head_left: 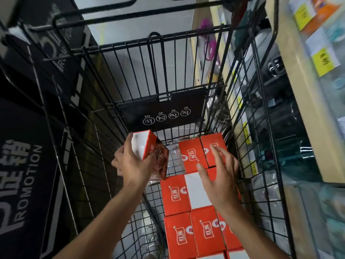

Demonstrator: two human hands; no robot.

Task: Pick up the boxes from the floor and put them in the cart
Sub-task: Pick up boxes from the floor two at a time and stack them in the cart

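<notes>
Boxes (194, 234) in red-orange with white Chinese lettering lie packed side by side on the wire floor of the cart (261, 139), filling its right half from the near edge to the far end; nearest sit two with their printed faces up, and beyond them one box (197, 191) shows a plain white face between its red neighbours. Both forearms reach in from the near edge. Over that white-faced box and the far pair hovers the right hand (218, 176), palm down, fingers spread and released, gripping nothing; whether its fingertips touch the box tops cannot be told. To the left, at about the same depth, the left hand (130, 163) is clasped around a single box (147, 150), held tilted above the bare left part of the cart floor, with a white face turned up toward the camera and a darker printed side facing right. A scrap of clear plastic wrap (173, 152) lies on the wire mesh between this held box and the far red boxes. Farther on, a black sign plate (164, 109) with round white pictograms marked YES and NO hangs on the cart's far wall of vertical bars. Outside the cart, a black panel (26, 176) lettered PROMOTION stands on the left, and blurred shelves (308, 90) with yellow price tags run along the right.
</notes>
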